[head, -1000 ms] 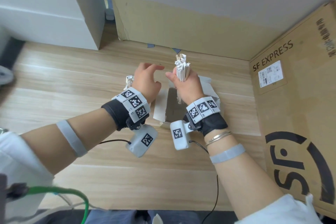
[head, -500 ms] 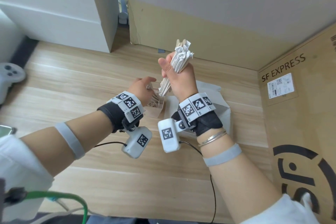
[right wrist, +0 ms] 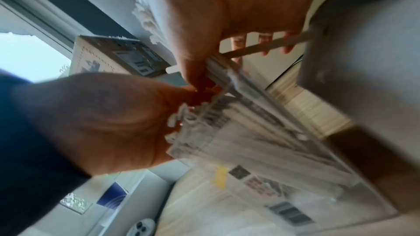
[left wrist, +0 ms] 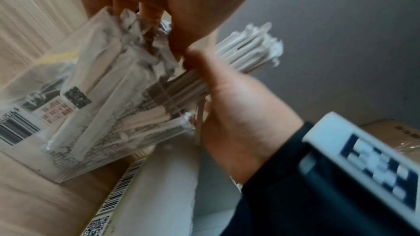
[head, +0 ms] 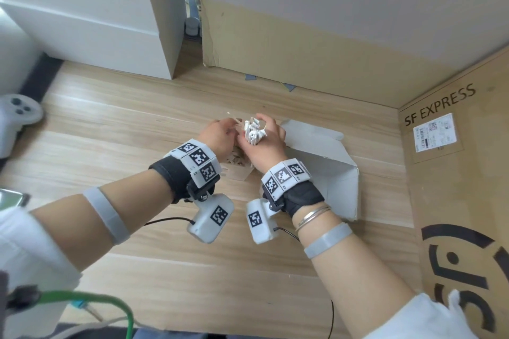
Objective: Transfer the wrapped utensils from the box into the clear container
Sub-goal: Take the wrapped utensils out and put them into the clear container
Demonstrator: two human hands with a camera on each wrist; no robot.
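My left hand (head: 217, 136) pinches wrappers already standing in the clear container (left wrist: 75, 114), steadying them, while my right hand (head: 264, 143) clenches 1 bundle of wrapped utensils (head: 253, 131) just above it; white box (head: 327, 162) sits right.

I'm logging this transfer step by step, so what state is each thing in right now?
right hand: grips a bundle of wrapped utensils, lower ends in the container.
left hand: fingers on the utensils already inside.
clear container: open-topped, partly filled with wrapped utensils.
white box: open, flaps spread.
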